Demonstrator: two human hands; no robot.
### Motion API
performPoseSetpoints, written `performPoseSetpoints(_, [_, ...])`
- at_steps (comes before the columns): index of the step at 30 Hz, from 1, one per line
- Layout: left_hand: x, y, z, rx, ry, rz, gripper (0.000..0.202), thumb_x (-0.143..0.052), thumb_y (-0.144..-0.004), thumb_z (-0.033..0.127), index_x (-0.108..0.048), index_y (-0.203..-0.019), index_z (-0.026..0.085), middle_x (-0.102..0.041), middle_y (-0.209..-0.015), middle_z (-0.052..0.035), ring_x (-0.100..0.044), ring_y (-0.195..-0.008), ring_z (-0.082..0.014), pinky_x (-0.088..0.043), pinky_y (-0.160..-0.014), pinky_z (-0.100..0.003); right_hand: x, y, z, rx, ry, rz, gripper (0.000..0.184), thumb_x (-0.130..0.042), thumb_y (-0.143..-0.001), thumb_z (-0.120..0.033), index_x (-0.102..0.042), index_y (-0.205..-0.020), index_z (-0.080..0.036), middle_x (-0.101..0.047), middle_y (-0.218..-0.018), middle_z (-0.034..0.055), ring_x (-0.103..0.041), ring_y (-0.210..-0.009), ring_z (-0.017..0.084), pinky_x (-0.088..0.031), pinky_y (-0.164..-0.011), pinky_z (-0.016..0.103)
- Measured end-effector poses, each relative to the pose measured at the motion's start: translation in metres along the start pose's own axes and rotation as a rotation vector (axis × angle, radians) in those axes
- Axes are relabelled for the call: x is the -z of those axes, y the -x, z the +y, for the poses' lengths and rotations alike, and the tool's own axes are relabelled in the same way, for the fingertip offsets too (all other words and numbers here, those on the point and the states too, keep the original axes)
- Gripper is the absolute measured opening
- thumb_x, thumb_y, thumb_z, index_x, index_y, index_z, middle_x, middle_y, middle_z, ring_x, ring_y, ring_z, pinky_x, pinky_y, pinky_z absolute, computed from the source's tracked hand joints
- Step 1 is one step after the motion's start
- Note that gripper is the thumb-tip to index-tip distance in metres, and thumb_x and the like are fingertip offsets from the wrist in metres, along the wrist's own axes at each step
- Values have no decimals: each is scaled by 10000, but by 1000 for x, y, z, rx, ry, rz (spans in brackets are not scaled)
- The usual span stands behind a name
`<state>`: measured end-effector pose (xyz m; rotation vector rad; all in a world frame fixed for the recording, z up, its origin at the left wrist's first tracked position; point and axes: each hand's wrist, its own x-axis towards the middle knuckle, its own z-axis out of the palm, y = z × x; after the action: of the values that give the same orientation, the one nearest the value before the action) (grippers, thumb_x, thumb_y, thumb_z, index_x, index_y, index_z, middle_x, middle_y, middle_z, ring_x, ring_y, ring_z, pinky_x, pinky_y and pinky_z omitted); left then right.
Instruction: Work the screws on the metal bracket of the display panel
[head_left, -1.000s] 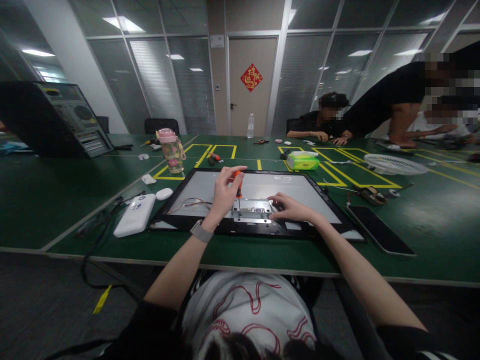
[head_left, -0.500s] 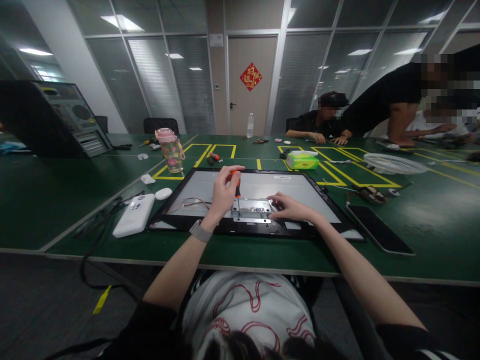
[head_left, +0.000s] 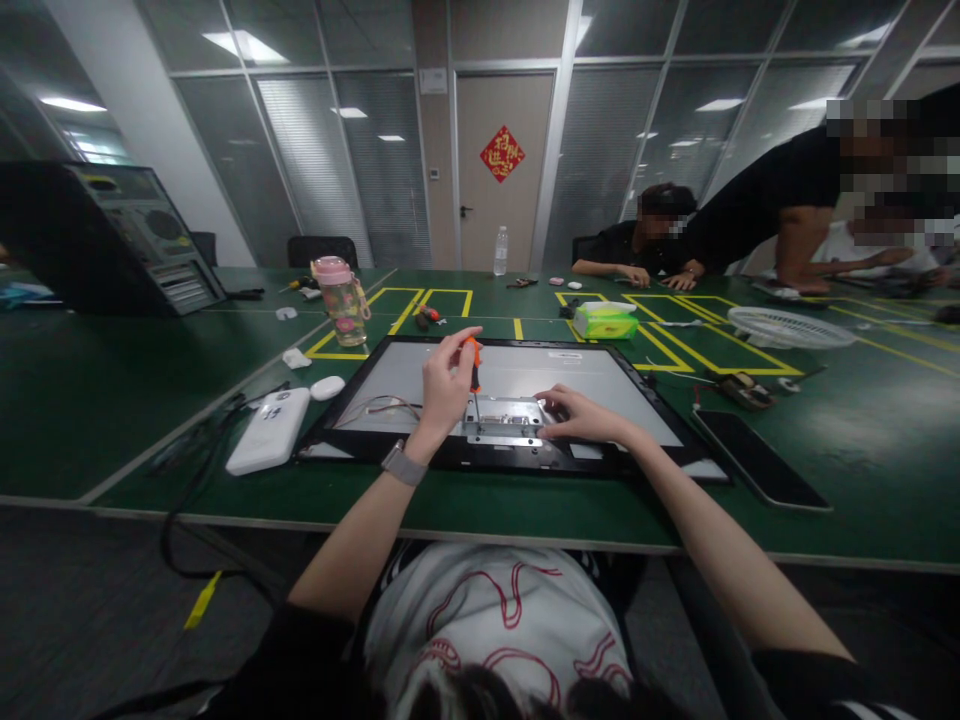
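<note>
A monitor panel (head_left: 600,375) lies flat, back side up, on the green table (head_left: 112,400). A small metal bracket (head_left: 506,415) is fixed near its front edge. My left hand (head_left: 444,385) is closed round an orange-handled screwdriver (head_left: 474,365), held upright with its tip on the bracket's left end. A grey watch is on that wrist. My right hand (head_left: 581,412) rests on the right side of the bracket, fingers curled and pressing it down.
A white power bank (head_left: 270,430), a white earbud case (head_left: 328,387) and a black cable lie left of the panel. A dark phone (head_left: 757,460) lies to the right. Further back are a pink bottle (head_left: 343,300), a green tissue box (head_left: 605,322), a PC case (head_left: 112,240) and other people.
My left hand's fingers have shifted slightly on the screwdriver handle, as if turning it. The right hand and the panel have stayed where they were.
</note>
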<state>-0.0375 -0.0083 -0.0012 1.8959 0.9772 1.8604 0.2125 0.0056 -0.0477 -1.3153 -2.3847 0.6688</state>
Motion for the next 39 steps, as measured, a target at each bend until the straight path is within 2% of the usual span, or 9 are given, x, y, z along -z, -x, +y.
performPoseSetpoints(4, [-1,3,2,-77,-82,23,174,-628,-834,284,-667,-989,214,-592,-868,-19,-543,-699,-101,-473,-654,-228,0,0,0,8,-6,3,682,-678,-698,-573,-545,-1254,-202,-515,-1063,81,-563,-966,236,-470,-888,370])
performPoseSetpoints(8, [-1,4,5,-88,-91,32,190,-682,-790,312,-665,-957,222,-564,-866,-11,-531,-698,-97,-463,-607,-206,-1,0,1,5,-2,10,689,-674,-695,-577,-549,-1254,-194,-519,-1057,83,-562,-960,240,-465,-889,378])
performPoseSetpoints(16, [-2,3,4,-20,87,-95,237,-441,-937,274,-615,-1088,220,-636,-885,-32,-602,-749,-121,-493,-709,-261,0,0,1,4,-9,5,689,-675,-691,-583,-549,-1253,-205,-518,-1066,81,-563,-956,237,-470,-879,365])
performPoseSetpoints(21, [-1,1,3,-47,16,-17,147,-583,-865,299,-677,-943,216,-600,-919,-40,-579,-797,-128,-476,-733,-265,0,1,-1,-2,-3,2,688,-670,-700,-584,-538,-1257,-202,-516,-1068,83,-560,-972,241,-457,-906,374])
performPoseSetpoints(26, [-1,-1,3,19,149,-45,256,-416,-945,280,-654,-992,198,-631,-823,-35,-593,-759,-135,-481,-712,-275,0,0,0,6,28,-1,685,-664,-704,-588,-540,-1253,-197,-518,-1057,82,-564,-972,246,-457,-900,374])
performPoseSetpoints(30, [-1,-1,2,-8,100,-27,188,-555,-878,336,-682,-894,199,-611,-876,-39,-575,-796,-138,-472,-719,-265,0,0,-1,2,29,5,670,-666,-704,-580,-544,-1251,-212,-525,-1049,76,-566,-956,241,-460,-894,377])
performPoseSetpoints(32, [-1,-1,2,-19,75,-32,168,-597,-852,340,-686,-914,211,-601,-890,-38,-570,-806,-138,-469,-715,-260,1,0,-1,2,24,4,670,-668,-702,-582,-544,-1251,-218,-522,-1056,77,-565,-957,240,-463,-893,375])
performPoseSetpoints(36, [-1,-2,3,35,146,-39,254,-440,-938,322,-652,-998,196,-634,-817,-35,-599,-785,-142,-477,-734,-278,1,1,-3,-6,13,-6,695,-668,-698,-593,-539,-1256,-200,-510,-1084,88,-562,-976,245,-472,-887,366])
performPoseSetpoints(39, [-1,-2,3,21,130,-23,243,-482,-918,349,-659,-897,184,-630,-846,-42,-601,-813,-149,-481,-737,-277,1,1,-3,-8,5,-8,696,-673,-699,-582,-535,-1261,-196,-510,-1087,90,-561,-980,246,-471,-890,371])
